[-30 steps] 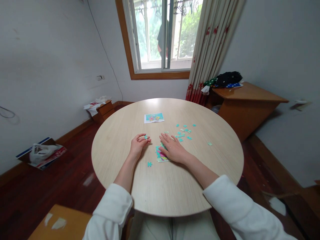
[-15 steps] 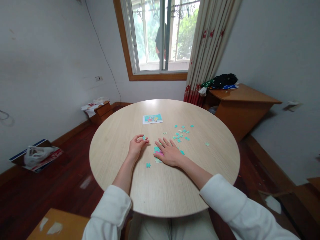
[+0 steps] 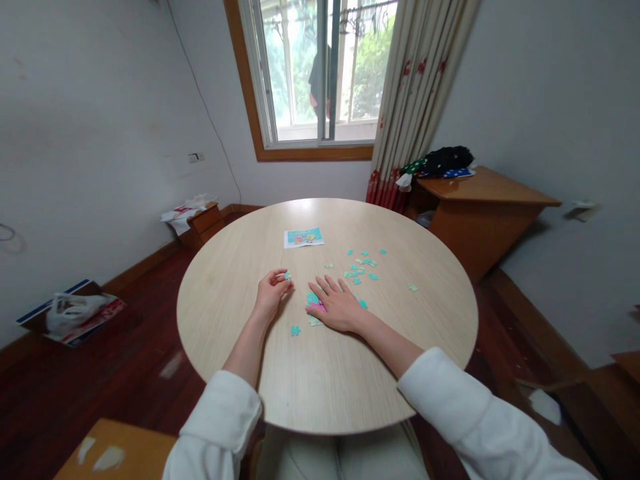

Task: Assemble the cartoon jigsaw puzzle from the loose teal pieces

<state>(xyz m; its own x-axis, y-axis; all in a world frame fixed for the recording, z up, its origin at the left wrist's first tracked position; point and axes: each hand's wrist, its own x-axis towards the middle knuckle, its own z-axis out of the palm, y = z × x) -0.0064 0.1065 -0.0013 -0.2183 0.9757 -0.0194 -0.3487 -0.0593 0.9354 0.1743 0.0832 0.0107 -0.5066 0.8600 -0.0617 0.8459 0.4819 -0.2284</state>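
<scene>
My left hand (image 3: 271,293) pinches a small teal puzzle piece (image 3: 287,275) between thumb and fingers, just above the table. My right hand (image 3: 340,307) lies flat with fingers spread over a joined patch of puzzle (image 3: 314,319), teal, pink and pale green, and hides much of it. A single teal piece (image 3: 295,331) rests nearer me, left of the patch. Another teal piece (image 3: 363,304) shows beside my right wrist. Beyond the right hand lie several loose teal and pale pieces (image 3: 357,271), with one pale piece (image 3: 413,287) farther right.
A printed picture sheet (image 3: 303,238) lies toward the back of the round table (image 3: 225,267). Past the table stand a wooden desk (image 3: 490,190) with cloths on it, a curtain (image 3: 420,80) and a window. A person (image 3: 314,83) is outside the window.
The fingers of my left hand have drawn in slightly around the puzzle piece. My right hand stays flat on the joined patch. The whole view has shifted a little.
</scene>
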